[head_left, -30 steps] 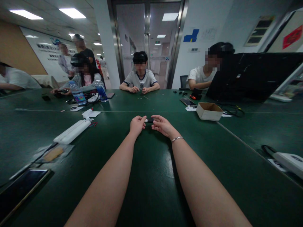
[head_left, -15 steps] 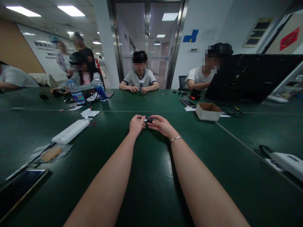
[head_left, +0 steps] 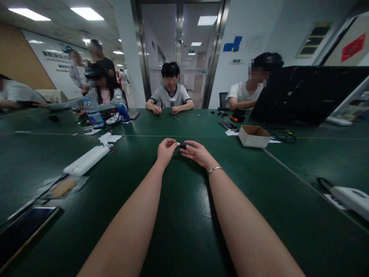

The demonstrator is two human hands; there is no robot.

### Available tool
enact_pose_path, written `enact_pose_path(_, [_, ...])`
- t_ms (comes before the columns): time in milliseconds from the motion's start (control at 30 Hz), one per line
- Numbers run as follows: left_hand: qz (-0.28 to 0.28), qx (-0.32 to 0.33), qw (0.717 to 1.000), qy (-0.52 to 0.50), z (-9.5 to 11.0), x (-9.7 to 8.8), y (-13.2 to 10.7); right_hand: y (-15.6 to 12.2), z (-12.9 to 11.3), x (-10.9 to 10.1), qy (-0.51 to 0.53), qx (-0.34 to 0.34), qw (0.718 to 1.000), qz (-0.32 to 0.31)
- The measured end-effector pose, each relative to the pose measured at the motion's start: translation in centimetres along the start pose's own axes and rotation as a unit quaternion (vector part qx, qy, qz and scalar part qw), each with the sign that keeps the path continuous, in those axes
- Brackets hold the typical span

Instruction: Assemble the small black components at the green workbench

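Both my arms reach out over the dark green table [head_left: 184,215]. My left hand [head_left: 165,151] and my right hand [head_left: 197,152] meet in the middle and pinch a small dark object [head_left: 182,145] between their fingertips, one hand at each end. The object is too small to identify; it looks short and black with a lighter tip. A thin bracelet [head_left: 215,169] sits on my right wrist.
A white power strip [head_left: 86,160] and a phone [head_left: 25,231] lie to the left, an open cardboard box [head_left: 254,136] and another phone [head_left: 228,124] to the right, and a white device [head_left: 350,197] at the far right. Other people sit across the table near bottles [head_left: 93,114].
My hands have lifted the small object slightly and my left fingers have curled more over its end. The person across has drawn their hands apart.
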State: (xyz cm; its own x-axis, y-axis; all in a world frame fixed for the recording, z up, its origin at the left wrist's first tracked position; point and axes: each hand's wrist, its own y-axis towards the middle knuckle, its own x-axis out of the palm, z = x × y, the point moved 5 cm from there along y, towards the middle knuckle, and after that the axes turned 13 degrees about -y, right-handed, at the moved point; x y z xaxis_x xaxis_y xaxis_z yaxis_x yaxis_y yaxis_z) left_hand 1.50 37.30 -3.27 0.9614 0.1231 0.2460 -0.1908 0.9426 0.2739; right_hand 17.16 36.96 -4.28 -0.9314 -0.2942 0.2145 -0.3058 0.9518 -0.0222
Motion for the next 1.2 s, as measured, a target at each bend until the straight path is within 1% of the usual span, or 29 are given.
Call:
enact_pose_path(433, [-0.048,0.025,0.996,-0.067,-0.26,0.04,0.24,-0.16,-0.25,0.04,0.015,0.004,1.0,0.021])
enact_pose_path(533, [-0.043,0.012,0.996,-0.074,-0.19,0.03,0.09,-0.24,-0.25,0.11,0.01,0.016,0.999,0.03])
enact_pose_path(633, [-0.041,-0.002,0.996,-0.084,-0.03,0.09,-0.09,-0.18,-0.16,0.21,-0.004,0.029,0.999,0.025])
enact_pose_path(767, [-0.051,-0.018,0.992,-0.111,0.19,0.31,-0.22,-0.06,-0.07,0.18,-0.021,0.036,0.999,0.025])
enact_pose_path(833, [-0.051,-0.037,0.991,-0.117,0.16,0.4,-0.27,-0.06,-0.07,0.2,-0.021,0.036,0.999,0.026])
enact_pose_path(933, [-0.034,-0.066,0.99,-0.117,0.01,0.34,-0.35,-0.09,-0.08,0.27,-0.012,0.033,0.999,0.022])
enact_pose_path(1133, [-0.022,-0.053,0.99,-0.13,0.12,0.13,-0.28,0.01,0.07,0.18,-0.006,0.021,1.0,0.014])
enact_pose_path(1200, [-0.019,-0.065,0.987,-0.144,-0.16,0.09,-0.15,0.06,0.09,0.16,-0.007,0.017,1.0,0.011])
